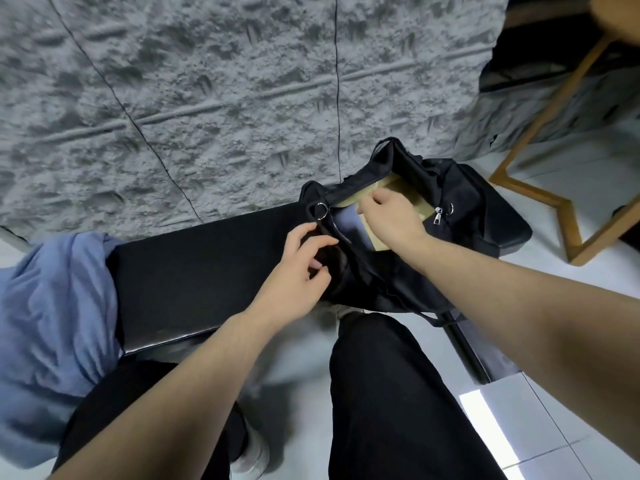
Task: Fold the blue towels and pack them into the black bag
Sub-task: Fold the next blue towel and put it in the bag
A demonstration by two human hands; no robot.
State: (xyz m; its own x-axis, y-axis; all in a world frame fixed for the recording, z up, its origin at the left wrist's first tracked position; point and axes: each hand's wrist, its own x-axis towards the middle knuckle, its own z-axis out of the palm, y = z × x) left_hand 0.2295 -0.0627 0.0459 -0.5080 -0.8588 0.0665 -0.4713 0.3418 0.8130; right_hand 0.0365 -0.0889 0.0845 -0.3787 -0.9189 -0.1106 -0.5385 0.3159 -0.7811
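- While the head camera looks down over the person's knees, a soft black fabric bag with silver zipper pulls lies open-mouthed on the right end of a long black padded bench.
- Inside the bag's mouth a folded blue towel shows at the left, lying against a flat tan cardboard-like panel that lines the interior.
- The right hand reaches into the opening from the right, above the panel and beside the folded towel; its fingers are curled downward, but whether they pinch the towel, the panel or nothing cannot be told.
- The left hand sits at the bag's near-left rim, fingers bent and thumb raised, touching the dark fabric just below a silver metal ring; a true grasp on the cloth cannot be made out against the black.
- A loose, crumpled heap of blue towel cloth lies unfolded on the bench's left end, spilling over its front edge, well apart from the bag.
- Black-trousered legs fill the lower frame above a white tiled floor.
- A grey rough-textured wall rises behind the bench, and a wooden angular frame leg stands at the right.
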